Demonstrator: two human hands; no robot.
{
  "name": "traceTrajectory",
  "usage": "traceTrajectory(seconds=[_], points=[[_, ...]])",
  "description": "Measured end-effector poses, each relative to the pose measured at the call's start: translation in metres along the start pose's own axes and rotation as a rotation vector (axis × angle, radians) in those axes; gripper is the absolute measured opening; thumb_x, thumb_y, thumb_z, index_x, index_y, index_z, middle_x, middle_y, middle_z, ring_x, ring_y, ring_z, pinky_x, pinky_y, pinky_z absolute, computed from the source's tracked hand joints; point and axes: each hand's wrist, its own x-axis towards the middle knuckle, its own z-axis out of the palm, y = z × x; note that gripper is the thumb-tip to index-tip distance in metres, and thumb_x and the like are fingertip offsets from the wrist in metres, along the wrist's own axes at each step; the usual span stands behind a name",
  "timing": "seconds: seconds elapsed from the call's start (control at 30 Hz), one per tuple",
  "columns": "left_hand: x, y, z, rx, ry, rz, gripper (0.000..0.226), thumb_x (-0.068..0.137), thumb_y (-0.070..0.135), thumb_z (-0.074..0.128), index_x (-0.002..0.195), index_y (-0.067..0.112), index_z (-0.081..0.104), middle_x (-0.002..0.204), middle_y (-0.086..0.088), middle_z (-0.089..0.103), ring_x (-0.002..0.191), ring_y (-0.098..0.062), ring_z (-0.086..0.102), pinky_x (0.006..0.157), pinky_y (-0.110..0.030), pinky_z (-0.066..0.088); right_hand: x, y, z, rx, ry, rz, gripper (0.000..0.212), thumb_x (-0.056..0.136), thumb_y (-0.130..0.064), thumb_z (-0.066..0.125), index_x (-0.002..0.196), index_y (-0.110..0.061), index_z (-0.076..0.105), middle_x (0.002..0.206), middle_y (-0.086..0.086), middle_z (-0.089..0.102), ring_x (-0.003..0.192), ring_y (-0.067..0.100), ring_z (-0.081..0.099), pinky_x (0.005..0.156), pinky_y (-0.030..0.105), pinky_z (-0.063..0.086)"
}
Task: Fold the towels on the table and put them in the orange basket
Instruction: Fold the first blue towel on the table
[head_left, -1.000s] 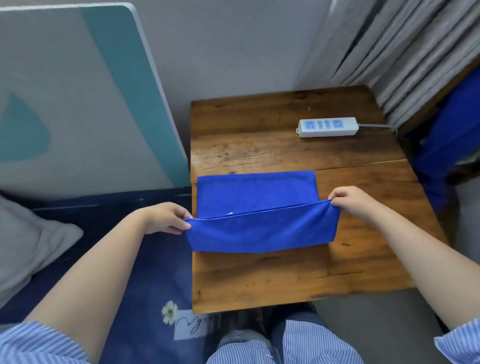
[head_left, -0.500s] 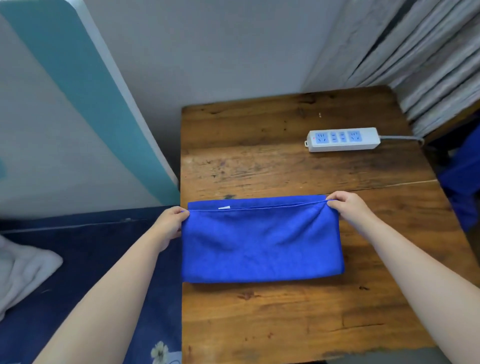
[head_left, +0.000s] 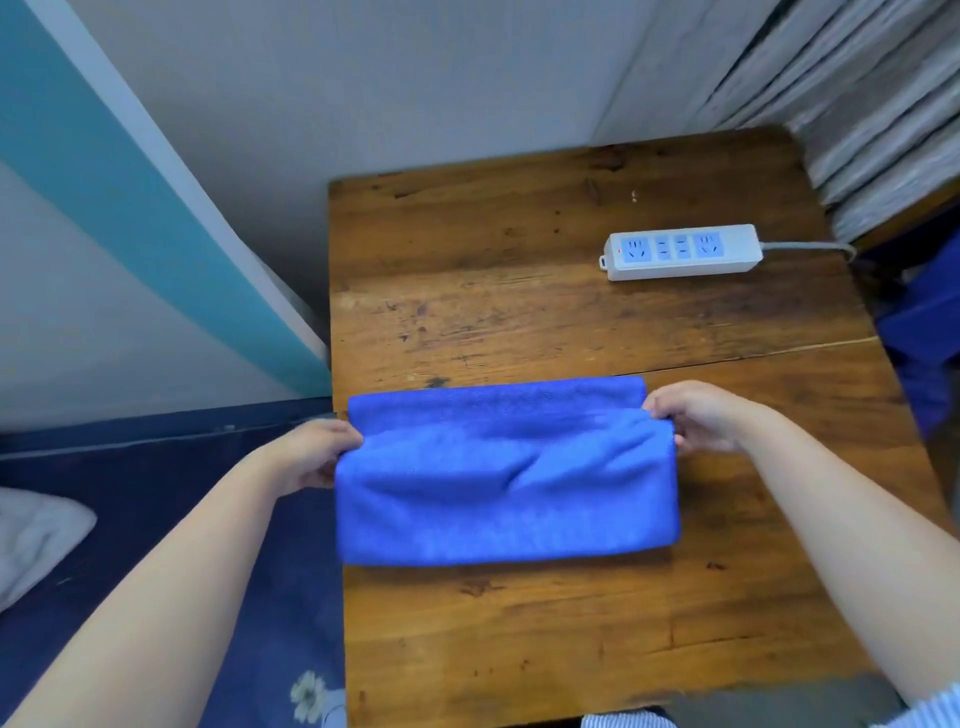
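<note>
A blue towel (head_left: 506, 478) lies folded into a wide band across the middle of the wooden table (head_left: 571, 639). My left hand (head_left: 317, 449) pinches the towel's left end, and my right hand (head_left: 693, 415) pinches its right end. The top layer is lifted and wrinkled between the hands, with a strip of the lower layer showing behind it. No orange basket is in view.
A white power strip (head_left: 683, 252) with its cable lies at the table's back right. A teal and white board (head_left: 130, 249) leans at the left. Dark blue bedding (head_left: 182, 519) and a white pillow (head_left: 31, 540) lie left of the table. More blue cloth (head_left: 930, 332) sits at the right edge.
Both hands first carried the near edge away from me onto the far edge, folding the towel in half. Now they have pulled the top layer slightly back toward me, bunching it.
</note>
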Motion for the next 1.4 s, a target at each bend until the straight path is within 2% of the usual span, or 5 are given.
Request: traceTrajectory(seconds=[0.17, 0.5, 0.7, 1.23, 1.4], points=[[0.003, 0.006, 0.000, -0.072, 0.141, 0.124, 0.028, 0.096, 0.010, 0.041, 0.068, 0.014, 0.044, 0.064, -0.003, 0.041, 0.036, -0.002, 0.047, 0.047, -0.016, 0.047, 0.004, -0.004, 0.005, -0.085, 0.154, -0.169, 0.031, 0.088, 0.008, 0.039, 0.065, -0.011, 0.048, 0.061, 0.007, 0.041, 0.053, 0.013, 0.041, 0.034, 0.009, 0.038], [0.052, -0.014, 0.011, 0.056, 0.428, 0.282, 0.033, 0.092, 0.004, 0.043, 0.061, 0.016, 0.045, 0.066, 0.002, 0.043, 0.060, -0.011, 0.037, 0.056, -0.024, 0.027, 0.050, 0.011, 0.015, -0.243, 0.372, -0.451, 0.034, 0.083, 0.009, 0.046, 0.058, -0.014, 0.050, 0.061, 0.000, 0.047, 0.059, 0.010, 0.039, 0.056, 0.020, 0.030], [0.057, 0.001, 0.013, 0.095, 0.569, 0.329, 0.021, 0.091, 0.010, 0.042, 0.072, 0.011, 0.050, 0.067, 0.006, 0.047, 0.069, -0.016, 0.041, 0.055, -0.022, 0.030, 0.058, -0.005, 0.015, -0.370, 0.575, -0.513, 0.017, 0.083, 0.004, 0.045, 0.080, -0.001, 0.061, 0.069, 0.007, 0.052, 0.068, 0.019, 0.043, 0.049, 0.007, 0.032], [0.055, -0.003, 0.030, 0.311, 0.845, 0.321, 0.029, 0.089, 0.016, 0.052, 0.112, -0.002, 0.049, 0.111, -0.020, 0.055, 0.105, -0.034, 0.049, 0.084, -0.040, 0.038, 0.052, 0.010, 0.035, -0.696, 0.876, -0.454, 0.039, 0.087, -0.011, 0.053, 0.124, 0.000, 0.047, 0.125, 0.024, 0.047, 0.115, 0.038, 0.045, 0.094, 0.041, 0.035], [0.040, 0.007, 0.084, 0.628, 0.884, 0.767, 0.030, 0.078, -0.006, 0.056, 0.108, -0.011, 0.059, 0.120, -0.031, 0.055, 0.117, -0.048, 0.049, 0.098, -0.051, 0.039, 0.046, 0.011, 0.109, -0.991, 0.827, -0.792, 0.044, 0.078, -0.007, 0.058, 0.121, 0.000, 0.055, 0.135, 0.024, 0.047, 0.127, 0.045, 0.040, 0.101, 0.063, 0.027]])
